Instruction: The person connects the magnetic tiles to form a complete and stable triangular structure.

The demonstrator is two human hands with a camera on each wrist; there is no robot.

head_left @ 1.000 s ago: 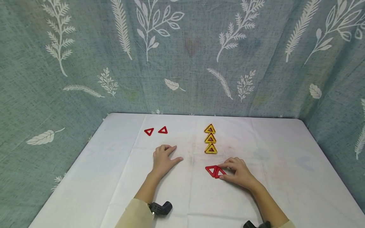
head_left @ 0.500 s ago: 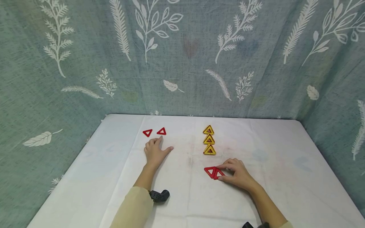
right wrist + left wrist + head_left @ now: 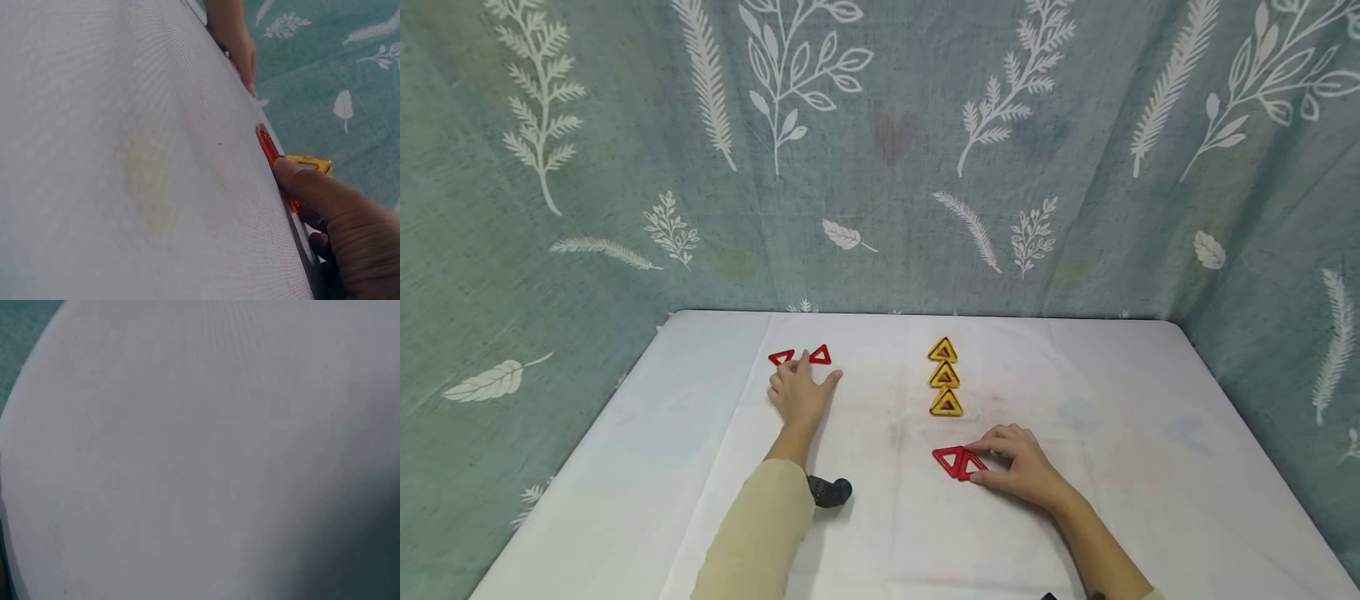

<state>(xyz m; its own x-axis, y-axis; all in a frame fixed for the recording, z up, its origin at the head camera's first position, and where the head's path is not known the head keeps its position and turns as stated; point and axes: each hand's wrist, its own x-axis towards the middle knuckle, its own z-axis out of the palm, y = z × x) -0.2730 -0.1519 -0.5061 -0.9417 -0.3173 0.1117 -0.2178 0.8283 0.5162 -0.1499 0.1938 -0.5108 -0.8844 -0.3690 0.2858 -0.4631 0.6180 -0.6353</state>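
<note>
My right hand (image 3: 1018, 467) pinches a red triangular tile (image 3: 962, 468) between thumb and fingers. That tile lies flat, its side against a second red triangular tile (image 3: 947, 451). In the right wrist view the thumb of the right hand (image 3: 356, 231) presses along a red tile (image 3: 268, 144). Over at the far left, my left hand (image 3: 800, 398) reaches with its index finger extended between two more red triangular tiles, the left one (image 3: 781, 353) partly covered by the fingers and the right one (image 3: 821, 362) beside the fingertip. Whether it touches either is unclear.
Three yellow triangular tiles, the nearest (image 3: 946, 413) among them, form a column at the middle back of the white-covered table (image 3: 1120, 467). A green leaf-patterned curtain (image 3: 880, 167) borders the table behind and at both sides. The left wrist view has mostly white cloth.
My left hand has moved left and away from me, from the bare cloth up to the two far red tiles. The right hand keeps its pinch in about the same place.
</note>
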